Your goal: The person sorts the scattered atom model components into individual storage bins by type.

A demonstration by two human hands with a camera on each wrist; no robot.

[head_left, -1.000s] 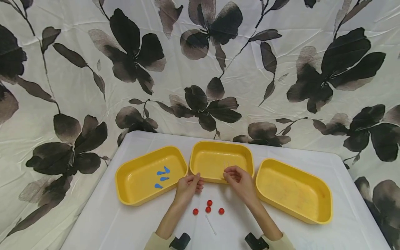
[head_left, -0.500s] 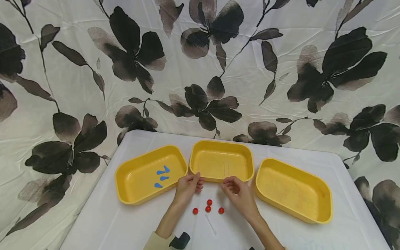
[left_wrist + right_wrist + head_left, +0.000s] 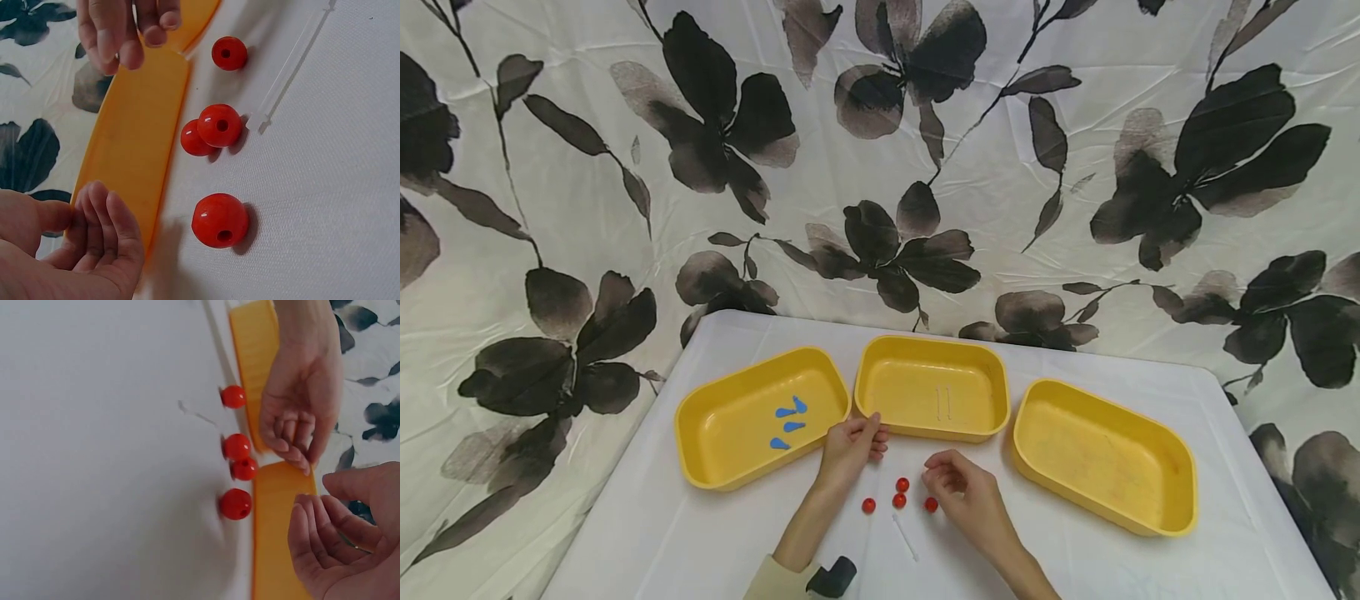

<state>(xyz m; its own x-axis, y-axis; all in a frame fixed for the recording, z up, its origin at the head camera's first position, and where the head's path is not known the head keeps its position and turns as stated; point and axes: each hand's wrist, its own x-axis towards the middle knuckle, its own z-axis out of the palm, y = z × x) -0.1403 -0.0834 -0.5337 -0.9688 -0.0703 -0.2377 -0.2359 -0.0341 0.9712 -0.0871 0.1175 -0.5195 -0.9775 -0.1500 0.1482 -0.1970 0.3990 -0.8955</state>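
Observation:
My left hand [image 3: 848, 450] holds the front left corner of the middle yellow tray [image 3: 910, 432], thumb over its rim. My right hand [image 3: 966, 496] hovers over the white cloth beside the rightmost red bead [image 3: 931, 505], fingers loosely bent and nothing visible between them. Several round red beads [image 3: 220, 220] with holes lie in front of that tray; two sit close together. Nearer the person lies a thin whitish translucent stick [image 3: 906, 538] with thicker ends [image 3: 257, 122]. Inside the middle tray are two similar slim sticks [image 3: 943, 404], side by side.
To the left stands another yellow tray [image 3: 722, 482] with several blue drop-shaped pieces [image 3: 793, 427] in it. A third yellow tray [image 3: 1105, 458] is angled at the right. Behind the table hangs a floral cloth [image 3: 887, 167].
My right hand has drawn back from the middle tray toward the beads, leaving the two sticks in the tray in full view. My left hand has stayed at the tray's corner.

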